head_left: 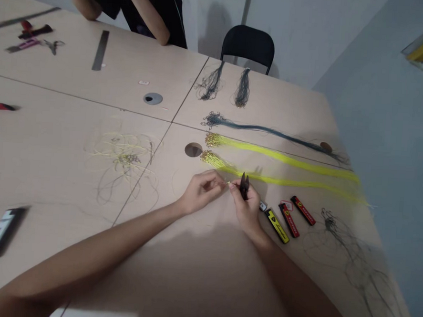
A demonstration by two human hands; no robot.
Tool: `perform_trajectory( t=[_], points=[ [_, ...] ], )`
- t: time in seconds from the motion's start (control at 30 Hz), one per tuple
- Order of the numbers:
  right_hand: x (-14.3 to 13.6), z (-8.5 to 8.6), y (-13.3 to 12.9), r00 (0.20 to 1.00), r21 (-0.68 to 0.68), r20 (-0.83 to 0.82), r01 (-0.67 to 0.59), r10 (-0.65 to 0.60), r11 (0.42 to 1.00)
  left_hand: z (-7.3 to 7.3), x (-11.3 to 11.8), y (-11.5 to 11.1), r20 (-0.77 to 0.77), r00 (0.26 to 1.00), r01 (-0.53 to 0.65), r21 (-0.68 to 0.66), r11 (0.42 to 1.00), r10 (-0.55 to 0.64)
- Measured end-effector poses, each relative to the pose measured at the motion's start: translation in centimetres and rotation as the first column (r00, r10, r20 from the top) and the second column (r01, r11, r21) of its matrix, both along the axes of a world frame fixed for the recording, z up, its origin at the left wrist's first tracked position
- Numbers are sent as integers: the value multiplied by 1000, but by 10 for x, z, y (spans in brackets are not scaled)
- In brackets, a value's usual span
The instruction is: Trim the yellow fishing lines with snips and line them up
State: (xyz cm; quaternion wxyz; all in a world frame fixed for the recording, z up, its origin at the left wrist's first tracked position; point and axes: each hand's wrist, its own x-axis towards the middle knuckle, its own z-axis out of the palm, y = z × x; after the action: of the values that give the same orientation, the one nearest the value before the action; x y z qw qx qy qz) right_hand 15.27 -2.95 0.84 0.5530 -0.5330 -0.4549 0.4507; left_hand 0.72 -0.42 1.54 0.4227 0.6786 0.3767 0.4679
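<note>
My left hand (pixel 202 192) is closed, thumb and fingertips pinching one end of a thin fishing line with a small golden-yellow piece (pixel 227 182) on it, probably a hook. Facing it, my right hand (pixel 246 206) pinches the other side of that piece. Dark-bladed snips (pixel 245 183) are tucked in my right hand, points upward. Just beyond both hands lies a bundle of yellow lines (pixel 285 181) with golden hooks (pixel 208 157) at its left end. A second yellow bundle (pixel 286 159) runs parallel behind it.
Right of my hands are a yellow lighter (pixel 277 226) and red lighters (pixel 289 220). Loose dark lines (pixel 352 255) lie far right, tangled yellow lines (pixel 127 158) left. Dark bundles (pixel 270 130) sit farther back. A person (pixel 142 6) leans across the table.
</note>
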Motion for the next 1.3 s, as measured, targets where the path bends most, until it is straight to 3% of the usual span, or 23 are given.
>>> perform_trajectory(
  t=[0.23, 0.43, 0.7, 1.03, 1.3],
  points=[
    [3, -2, 1, 996, -52, -92, -21, 16, 998, -9, 1, 2, 22, 986, -167, -16, 986, 167],
    [-5, 2, -5, 890, -146, -402, -292, 213, 945, -6, 2, -3, 10, 981, -192, 151, 970, 193],
    [-12, 7, -10, 779, -182, -558, -451, 285, 874, -7, 3, -7, -44, 976, -196, 239, 951, 213],
    [-9, 9, -7, 728, -181, -641, -452, 244, 874, -6, 2, -6, -88, 973, -176, 307, 935, 211],
    [-7, 11, -6, 768, -157, -627, -290, 131, 944, -3, 2, -4, 4, 997, -79, 246, 966, 81]
  ],
)
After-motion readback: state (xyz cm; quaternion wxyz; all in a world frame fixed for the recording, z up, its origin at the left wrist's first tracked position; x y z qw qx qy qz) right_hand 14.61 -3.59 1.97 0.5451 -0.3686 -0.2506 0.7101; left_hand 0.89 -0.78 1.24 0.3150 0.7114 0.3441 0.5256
